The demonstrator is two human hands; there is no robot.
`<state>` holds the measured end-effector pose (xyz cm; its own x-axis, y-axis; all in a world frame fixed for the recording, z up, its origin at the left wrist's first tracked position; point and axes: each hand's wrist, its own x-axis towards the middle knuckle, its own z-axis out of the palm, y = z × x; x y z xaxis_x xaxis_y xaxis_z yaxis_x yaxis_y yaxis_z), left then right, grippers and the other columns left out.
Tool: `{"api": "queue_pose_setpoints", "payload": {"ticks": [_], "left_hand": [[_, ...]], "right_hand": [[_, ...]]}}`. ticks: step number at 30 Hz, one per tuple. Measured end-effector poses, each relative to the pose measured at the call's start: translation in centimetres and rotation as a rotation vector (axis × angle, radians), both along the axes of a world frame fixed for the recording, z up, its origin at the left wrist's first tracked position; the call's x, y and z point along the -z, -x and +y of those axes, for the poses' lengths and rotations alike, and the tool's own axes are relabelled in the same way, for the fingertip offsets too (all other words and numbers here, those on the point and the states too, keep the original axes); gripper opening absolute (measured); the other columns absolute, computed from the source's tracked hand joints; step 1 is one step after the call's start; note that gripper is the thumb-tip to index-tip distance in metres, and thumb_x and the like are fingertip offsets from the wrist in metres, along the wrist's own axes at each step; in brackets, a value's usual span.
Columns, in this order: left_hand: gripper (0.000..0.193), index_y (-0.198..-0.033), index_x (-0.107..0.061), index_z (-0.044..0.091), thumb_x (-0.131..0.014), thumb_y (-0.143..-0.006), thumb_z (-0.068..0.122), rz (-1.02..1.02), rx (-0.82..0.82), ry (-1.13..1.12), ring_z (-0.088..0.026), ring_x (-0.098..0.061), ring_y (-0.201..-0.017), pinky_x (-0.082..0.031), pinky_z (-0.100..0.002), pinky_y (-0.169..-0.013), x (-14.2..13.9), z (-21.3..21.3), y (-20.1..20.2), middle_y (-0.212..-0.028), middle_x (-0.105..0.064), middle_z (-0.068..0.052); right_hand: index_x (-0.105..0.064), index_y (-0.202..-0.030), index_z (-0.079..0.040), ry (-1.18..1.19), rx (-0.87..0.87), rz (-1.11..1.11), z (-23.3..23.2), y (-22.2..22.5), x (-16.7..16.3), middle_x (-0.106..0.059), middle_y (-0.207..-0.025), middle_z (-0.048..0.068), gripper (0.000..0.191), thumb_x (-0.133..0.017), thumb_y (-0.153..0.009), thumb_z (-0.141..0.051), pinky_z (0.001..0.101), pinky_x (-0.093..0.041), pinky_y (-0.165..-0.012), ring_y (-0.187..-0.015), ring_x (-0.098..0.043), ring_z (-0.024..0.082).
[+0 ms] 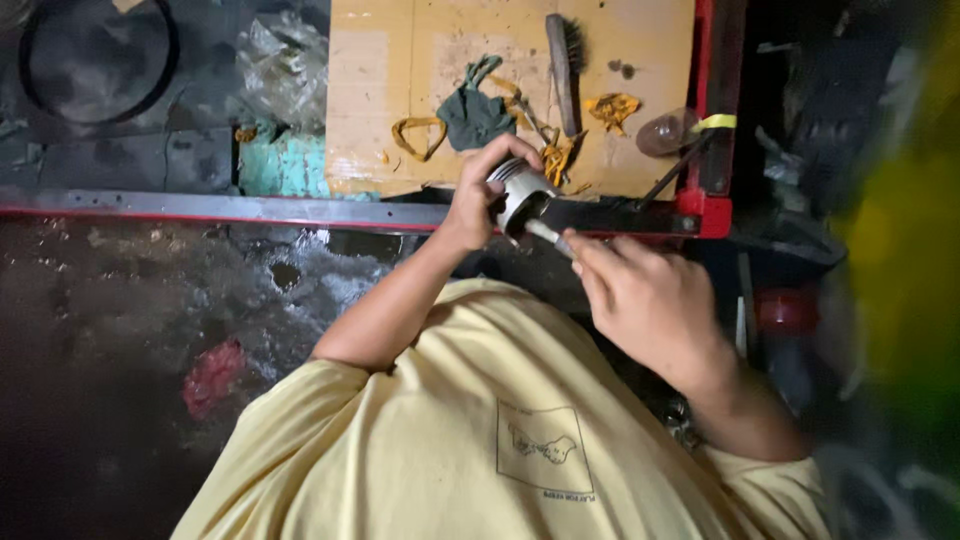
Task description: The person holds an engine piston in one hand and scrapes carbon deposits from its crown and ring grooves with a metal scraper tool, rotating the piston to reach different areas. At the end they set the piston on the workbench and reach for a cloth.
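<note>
Silver metal piston (520, 192) is gripped in the left hand (478, 195), just in front of the red table edge (705, 212). The right hand (640, 292) is closed on a thin metal tool (548, 236) touching the piston. A wire brush (563, 70) lies on the wooden board (380, 90) beyond.

Worn yellow bench top (380, 90), wire brush (565, 70), green rag (475, 110), yellow scraps (612, 108), possibly cloth

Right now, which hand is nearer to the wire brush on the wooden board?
Left. The left hand, gripping a metal piston, is at the near edge of the board, below the wire brush; the right hand, holding a thin tool, is farther back toward the body.
</note>
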<state>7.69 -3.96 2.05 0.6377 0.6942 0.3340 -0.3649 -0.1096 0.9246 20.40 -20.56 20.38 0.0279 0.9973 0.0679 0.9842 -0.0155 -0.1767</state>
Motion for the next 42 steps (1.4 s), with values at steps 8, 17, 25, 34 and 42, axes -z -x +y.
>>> {"api": "queue_pose_setpoints", "payload": {"ticks": [8, 17, 25, 34, 42], "left_hand": [[0.080, -0.108, -0.061, -0.002, -0.044, -0.088, 0.074, -0.090, -0.005, 0.078, -0.020, -0.067, -0.094, -0.053, -0.032, -0.085, 0.3, 1.6, -0.1, -0.102, -0.066, -0.013], [0.074, -0.107, -0.058, -0.002, -0.050, -0.081, 0.067, -0.263, 0.013, 0.343, -0.021, -0.066, -0.091, -0.055, -0.033, -0.081, 0.9, 2.7, -0.2, -0.102, -0.064, -0.013], [0.078, -0.109, -0.056, -0.003, -0.051, -0.081, 0.070, -0.280, 0.018, 0.383, -0.022, -0.066, -0.087, -0.056, -0.033, -0.080, 1.5, 2.0, 0.6, -0.098, -0.064, -0.014], [0.076, -0.109, -0.059, -0.004, -0.049, -0.083, 0.067, -0.223, -0.069, 0.254, -0.023, -0.065, -0.095, -0.053, -0.033, -0.086, 2.9, 1.3, 1.0, -0.104, -0.063, -0.015], [0.067, -0.118, -0.057, -0.002, -0.055, -0.092, 0.060, -0.404, -0.032, 0.448, -0.027, -0.066, -0.094, -0.055, -0.037, -0.085, 3.0, -0.4, -0.9, -0.105, -0.066, -0.020]], "right_hand": [[-0.076, -0.119, -0.018, 0.041, 0.058, 0.237, 1.9, -1.0, 1.0, -0.073, -0.086, 0.013, 0.026, -0.071, -0.095, -0.023, 0.0444, -0.055, -0.062, -0.073, -0.071, 0.035], [-0.074, -0.120, -0.010, 0.157, 0.143, 0.594, 3.8, -1.9, 3.2, -0.077, -0.108, 0.014, 0.029, -0.070, -0.093, -0.018, 0.0397, -0.057, -0.062, -0.068, -0.074, 0.030], [-0.077, -0.124, -0.015, 0.180, 0.139, 0.321, 2.6, -0.3, 2.8, -0.076, -0.096, 0.016, 0.030, -0.072, -0.095, -0.018, 0.0422, -0.057, -0.072, -0.085, -0.073, 0.035], [-0.071, -0.123, -0.003, -0.016, -0.059, 0.631, 1.9, -1.3, 6.1, -0.075, -0.117, 0.018, 0.028, -0.069, -0.095, -0.008, 0.0375, -0.058, -0.089, -0.106, -0.074, 0.029], [-0.070, -0.134, -0.005, 0.156, 0.230, 1.180, 1.0, -2.1, 11.0, -0.074, -0.111, 0.004, 0.035, -0.069, -0.099, -0.006, 0.0246, -0.050, -0.078, -0.089, -0.059, 0.009]]}}
